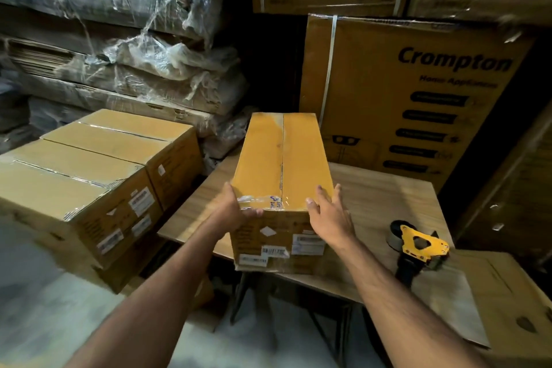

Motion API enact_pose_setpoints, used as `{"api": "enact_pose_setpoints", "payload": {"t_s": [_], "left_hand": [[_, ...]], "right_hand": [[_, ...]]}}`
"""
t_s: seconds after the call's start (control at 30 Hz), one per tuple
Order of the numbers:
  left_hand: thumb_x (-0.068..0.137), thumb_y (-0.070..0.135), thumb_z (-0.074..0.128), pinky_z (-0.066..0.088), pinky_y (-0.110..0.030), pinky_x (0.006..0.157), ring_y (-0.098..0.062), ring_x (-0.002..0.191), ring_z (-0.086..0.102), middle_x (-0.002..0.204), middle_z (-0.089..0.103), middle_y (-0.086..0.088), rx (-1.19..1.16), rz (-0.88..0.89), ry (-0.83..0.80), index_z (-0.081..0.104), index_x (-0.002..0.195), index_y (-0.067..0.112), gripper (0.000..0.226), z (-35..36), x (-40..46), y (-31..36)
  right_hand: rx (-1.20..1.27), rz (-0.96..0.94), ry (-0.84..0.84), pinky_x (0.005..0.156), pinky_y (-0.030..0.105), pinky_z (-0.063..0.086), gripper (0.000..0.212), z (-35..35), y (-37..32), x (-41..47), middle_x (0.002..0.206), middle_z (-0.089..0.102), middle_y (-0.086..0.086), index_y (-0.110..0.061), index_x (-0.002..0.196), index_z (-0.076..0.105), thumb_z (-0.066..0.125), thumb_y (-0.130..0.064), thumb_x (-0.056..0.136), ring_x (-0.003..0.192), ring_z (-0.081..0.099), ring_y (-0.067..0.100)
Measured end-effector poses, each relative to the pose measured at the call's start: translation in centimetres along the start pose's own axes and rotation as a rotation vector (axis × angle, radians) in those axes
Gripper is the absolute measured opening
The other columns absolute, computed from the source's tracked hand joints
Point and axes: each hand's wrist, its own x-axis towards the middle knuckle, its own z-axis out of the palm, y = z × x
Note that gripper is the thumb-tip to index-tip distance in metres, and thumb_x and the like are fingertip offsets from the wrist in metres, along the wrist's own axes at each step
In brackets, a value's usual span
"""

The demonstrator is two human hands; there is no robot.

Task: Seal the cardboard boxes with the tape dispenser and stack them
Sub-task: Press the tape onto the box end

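Observation:
A long cardboard box lies lengthwise on a small wooden table, its top flaps closed along a centre seam, with clear tape at the near end. My left hand grips the box's near left top corner, thumb over the taped edge. Fingers straight and spread, my right hand is at the near right top corner. A yellow and black tape dispenser lies on the table to the right, apart from both hands. Left of the table stand sealed boxes in a stack.
A large printed carton stands behind the table, with more cartons above it. Plastic-wrapped flat packs are piled at the back left. A flat cardboard sheet lies at the right. The floor is pale at the lower left.

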Motion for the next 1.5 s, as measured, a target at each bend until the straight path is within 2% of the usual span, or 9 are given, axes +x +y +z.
{"api": "enact_pose_setpoints", "payload": {"t_s": [0.23, 0.4, 0.5, 0.6, 0.73, 0.9, 1.03, 1.13, 1.5], "left_hand": [[0.086, 0.034, 0.071, 0.048, -0.049, 0.100, -0.041, 0.121, 0.055, 0.134, 0.057, -0.020, -0.057, -0.115, 0.324, 0.034, 0.146, 0.014, 0.073, -1.3, 0.5, -2.2], [0.095, 0.025, 0.049, 0.056, -0.049, 0.088, -0.034, 0.101, 0.063, 0.121, 0.060, -0.015, -0.098, -0.016, 0.445, 0.051, 0.126, 0.014, 0.033, 0.2, -2.3, -0.4], [0.095, 0.054, 0.050, 0.043, -0.053, 0.108, -0.036, 0.138, 0.038, 0.156, 0.026, -0.017, 0.070, 0.046, 0.397, 0.025, 0.153, 0.017, 0.073, 1.4, -3.7, -0.7], [0.091, 0.067, 0.048, 0.031, -0.051, 0.117, -0.034, 0.150, 0.010, 0.164, -0.009, -0.015, 0.349, 0.135, 0.315, 0.007, 0.157, 0.023, 0.090, 2.6, -4.5, -1.1], [0.099, 0.052, 0.042, 0.031, -0.056, 0.115, -0.034, 0.150, 0.013, 0.164, 0.000, -0.012, 0.591, 0.199, 0.449, 0.006, 0.156, 0.033, 0.070, 1.0, -2.7, -3.6], [0.092, 0.036, 0.065, 0.020, -0.063, 0.116, -0.044, 0.149, 0.003, 0.161, 0.004, -0.024, 0.816, -0.050, 0.540, 0.005, 0.157, 0.023, 0.089, -4.1, 1.0, -5.2], [0.095, 0.036, 0.057, 0.007, -0.056, 0.120, -0.036, 0.151, 0.002, 0.164, 0.000, -0.018, 0.857, 0.204, 0.497, 0.009, 0.157, 0.018, 0.080, -3.1, 1.6, -2.3], [0.097, 0.037, 0.051, 0.004, -0.052, 0.123, -0.030, 0.153, 0.002, 0.166, 0.002, -0.010, 0.901, 0.428, 0.368, 0.000, 0.158, 0.026, 0.080, -0.1, 1.3, -1.5], [0.097, 0.043, 0.051, -0.006, -0.059, 0.120, -0.037, 0.150, -0.017, 0.163, -0.018, -0.016, 0.885, 0.203, 0.252, -0.011, 0.157, 0.018, 0.091, 0.1, 2.8, -0.1]], "right_hand": [[-0.021, -0.019, -0.056, 0.099, 0.042, 0.045, 0.062, 4.5, -6.5, -6.0, 0.164, -0.010, 0.019, -0.024, 0.158, 0.008, 0.027, -0.048, 0.104, 0.133, 0.044, 0.042], [0.122, -0.202, 0.165, 0.081, 0.031, 0.043, 0.039, 7.1, -8.2, -6.0, 0.128, 0.054, 0.008, -0.022, 0.136, 0.051, 0.043, -0.039, 0.102, 0.114, 0.054, 0.028], [0.048, -0.072, 0.406, 0.101, 0.044, 0.041, 0.052, 6.3, -5.1, -1.6, 0.145, 0.037, 0.013, -0.025, 0.145, 0.045, 0.051, -0.044, 0.097, 0.129, 0.039, 0.030], [-0.132, -0.069, 0.315, 0.118, 0.058, 0.014, 0.063, 5.8, -1.8, 1.7, 0.165, 0.004, 0.013, -0.034, 0.155, 0.024, 0.044, -0.052, 0.098, 0.151, 0.004, 0.034], [-0.163, -0.155, 0.187, 0.119, 0.054, 0.012, 0.067, 6.0, -1.2, 2.6, 0.166, 0.000, 0.008, -0.033, 0.157, 0.020, 0.044, -0.053, 0.098, 0.152, -0.006, 0.032], [-0.073, -0.493, 0.132, 0.121, 0.042, 0.020, 0.061, 4.1, -1.0, 3.5, 0.162, 0.027, 0.004, -0.027, 0.155, 0.030, 0.052, -0.036, 0.098, 0.149, 0.020, 0.024], [-0.200, -0.102, 0.291, 0.120, 0.054, 0.009, 0.078, 3.5, 2.7, 5.6, 0.165, -0.003, 0.017, -0.028, 0.159, 0.009, 0.052, -0.048, 0.096, 0.152, -0.003, 0.035], [-0.258, -0.133, 0.209, 0.120, 0.053, 0.007, 0.087, 4.0, 3.7, 6.2, 0.162, -0.021, 0.019, -0.027, 0.158, -0.002, 0.052, -0.051, 0.095, 0.149, -0.020, 0.038], [-0.137, -0.280, 0.093, 0.120, 0.049, 0.006, 0.082, 2.4, 5.1, 7.8, 0.162, -0.026, 0.009, -0.030, 0.158, -0.002, 0.053, -0.039, 0.098, 0.149, -0.022, 0.026]]}}
